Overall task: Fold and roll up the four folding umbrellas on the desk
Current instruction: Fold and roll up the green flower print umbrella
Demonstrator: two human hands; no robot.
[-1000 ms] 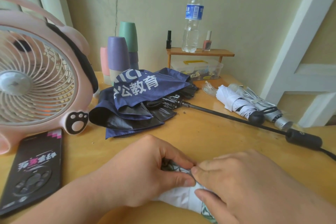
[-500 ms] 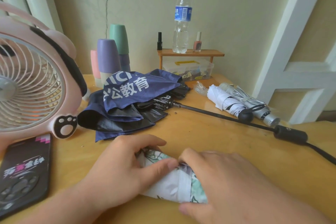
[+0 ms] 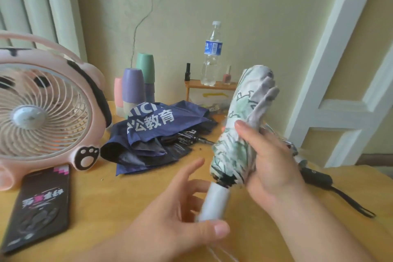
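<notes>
Umbrella [image 3: 236, 134] now upright in right hand [image 3: 273, 164]

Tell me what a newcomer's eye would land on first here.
The patterned umbrella, white and green, stands out first. It is held upright in the middle of the view, with the right hand gripping its bundled canopy and the left hand spread-fingered at its white handle. Next comes the big pink fan at the left edge, then the navy umbrella lying crumpled on the desk behind.
</notes>
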